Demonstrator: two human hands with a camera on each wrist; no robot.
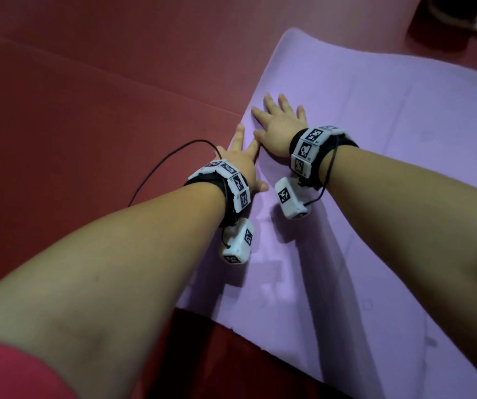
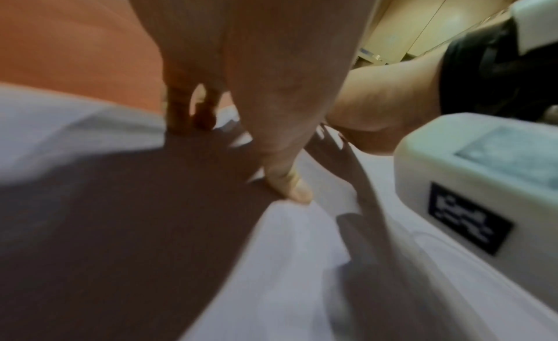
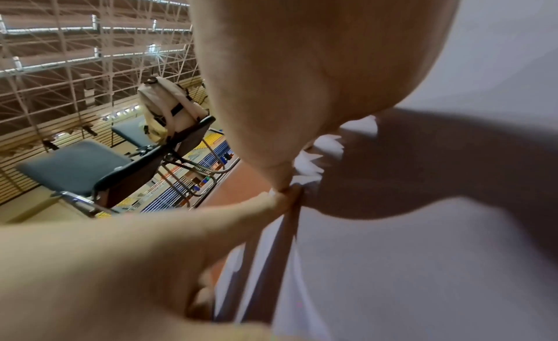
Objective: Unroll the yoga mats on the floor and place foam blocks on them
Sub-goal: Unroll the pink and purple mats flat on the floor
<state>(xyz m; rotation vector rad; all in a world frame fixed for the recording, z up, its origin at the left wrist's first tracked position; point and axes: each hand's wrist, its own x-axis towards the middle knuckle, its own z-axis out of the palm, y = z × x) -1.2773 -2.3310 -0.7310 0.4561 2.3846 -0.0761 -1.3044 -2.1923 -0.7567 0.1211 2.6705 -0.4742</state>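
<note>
Both hands pressed flat, fingers spread, gripping nothing: left hand [image 1: 238, 165] at the purple yoga mat's [image 1: 390, 174] nine-o'clock edge, right hand [image 1: 282, 125] just beside.

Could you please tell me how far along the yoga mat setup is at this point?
Done: the purple yoga mat lies unrolled on the red floor. In hand: left hand and right hand press flat near its edge. Left: no foam blocks in view.

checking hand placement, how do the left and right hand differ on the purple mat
The left hand lies at the purple mat's left edge, its outer fingers reaching the red floor; the right hand rests wholly on the mat. The right hand reaches farther forward than the left hand. Both lie flat, fingers straight and spread, gripping nothing.
</note>
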